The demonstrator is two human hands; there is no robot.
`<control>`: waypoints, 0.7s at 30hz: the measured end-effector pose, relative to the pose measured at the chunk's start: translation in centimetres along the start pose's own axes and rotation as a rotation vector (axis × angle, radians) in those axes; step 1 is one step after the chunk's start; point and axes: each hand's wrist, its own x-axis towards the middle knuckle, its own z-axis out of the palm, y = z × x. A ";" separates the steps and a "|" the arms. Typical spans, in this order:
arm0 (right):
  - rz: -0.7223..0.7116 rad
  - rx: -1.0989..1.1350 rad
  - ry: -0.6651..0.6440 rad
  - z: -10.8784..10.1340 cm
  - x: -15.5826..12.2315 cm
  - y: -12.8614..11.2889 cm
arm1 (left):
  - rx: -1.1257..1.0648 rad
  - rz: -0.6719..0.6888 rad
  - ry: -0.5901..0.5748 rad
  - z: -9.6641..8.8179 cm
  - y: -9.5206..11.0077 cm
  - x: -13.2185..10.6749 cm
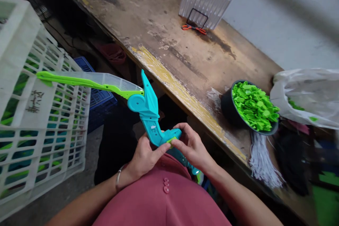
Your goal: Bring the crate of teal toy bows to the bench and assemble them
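A plastic toy sword (150, 111) slants across in front of my body. Its hilt is turquoise, and its blade (106, 84), lime green with a clear strip, reaches left toward the white crate. My left hand (145, 155) grips the lower hilt from beneath, its thumb on a small green piece (172, 140) at the pommel end. On the other side, my right hand (192, 146) pinches that same pommel end between thumb and fingers. The thumbs partly cover the green piece, so how deep it sits cannot be made out.
A white slatted crate (45, 113) holding green and turquoise parts stands at left. On the worn wooden table (159, 14) are a black bowl (227, 107) of small green pieces, orange-handled scissors (194, 28) and a white plastic bag (304, 88). White strings (262, 162) hang over the table edge.
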 end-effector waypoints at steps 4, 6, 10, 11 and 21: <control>-0.002 -0.013 0.025 -0.1 0.4 1.0 | 0.055 -0.015 0.062 0.4 -1.1 0.7; 0.003 0.034 0.039 -0.1 0.6 1.3 | 0.068 -0.031 0.055 0.3 -1.2 1.2; -0.017 0.071 0.121 0.2 0.2 1.0 | 0.004 -0.066 -0.029 0.1 -0.4 1.7; -0.019 0.070 0.138 0.3 0.0 0.8 | -0.018 -0.068 -0.045 0.1 -0.2 1.7; 0.065 -0.106 0.221 -0.6 -2.2 -0.9 | 0.042 -0.015 -0.103 1.4 0.0 1.9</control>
